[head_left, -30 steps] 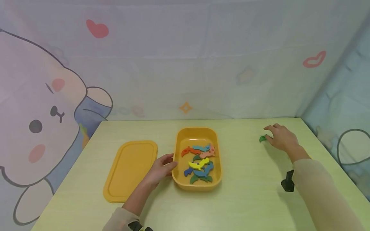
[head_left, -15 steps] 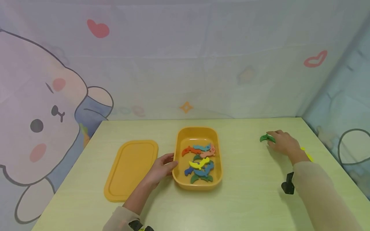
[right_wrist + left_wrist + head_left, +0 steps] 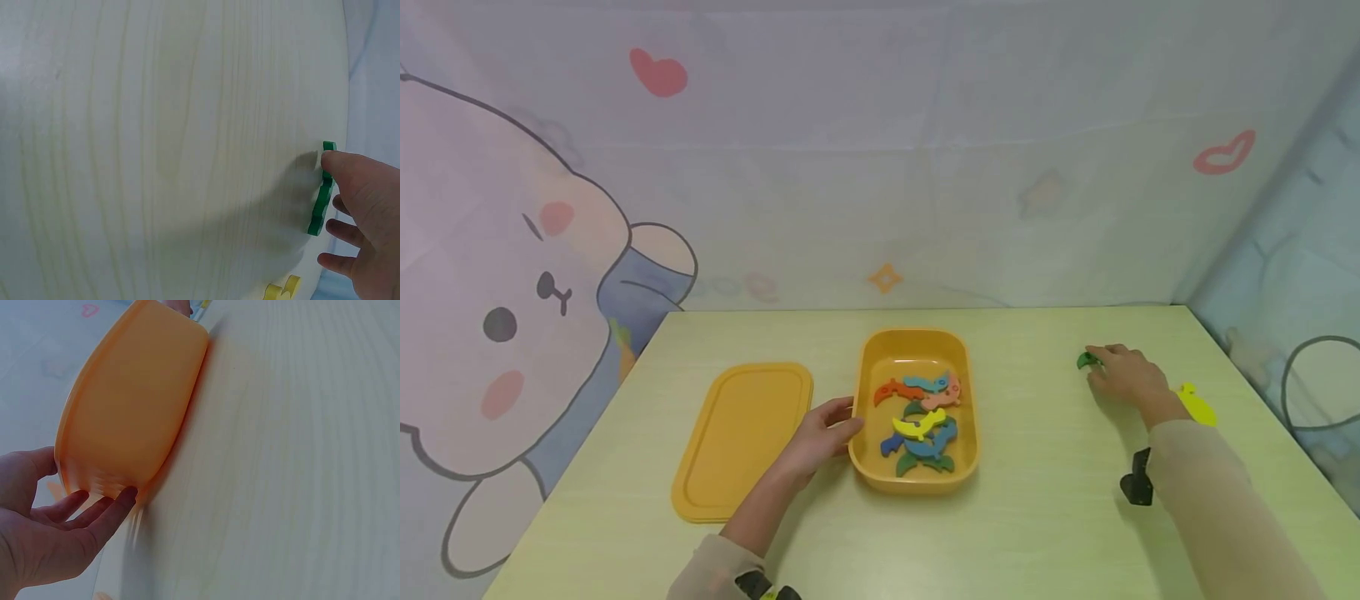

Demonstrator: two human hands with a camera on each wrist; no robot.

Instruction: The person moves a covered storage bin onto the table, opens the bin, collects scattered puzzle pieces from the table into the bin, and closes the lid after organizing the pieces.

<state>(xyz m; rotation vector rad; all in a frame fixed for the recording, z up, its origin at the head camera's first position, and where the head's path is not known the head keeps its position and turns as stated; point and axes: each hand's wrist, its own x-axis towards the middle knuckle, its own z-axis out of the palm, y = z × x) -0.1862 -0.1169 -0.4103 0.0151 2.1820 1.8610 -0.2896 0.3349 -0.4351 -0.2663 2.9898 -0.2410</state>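
Note:
My left hand (image 3: pixel 823 433) holds the left wall of a yellow plastic tub (image 3: pixel 917 486), thumb at the rim and fingertips (image 3: pixel 128 494) against the outside. Inside the tub lie several flat toy pieces: a yellow crescent-shaped piece (image 3: pixel 920 426), an orange piece (image 3: pixel 895 390), a pink piece (image 3: pixel 946 395), plus blue and green ones. Far to the right, my right hand (image 3: pixel 1127 375) pinches a green crescent-shaped toy piece (image 3: pixel 322 206). In the right wrist view the thumb presses on its near side. The head view shows only its left tip; the fingers hide the rest.
A yellow lid (image 3: pixel 741 442) lies flat left of the tub. Beside the right wrist, partly behind the sleeve, lies another yellow toy piece (image 3: pixel 1199 406). The light wooden tabletop (image 3: pixel 1022 517) ends at a printed cloth backdrop (image 3: pixel 820 225).
My right hand has come down onto the green piece; its fingers have closed on it and cover more of it. More of the yellow piece by the wrist shows. The left hand stays put.

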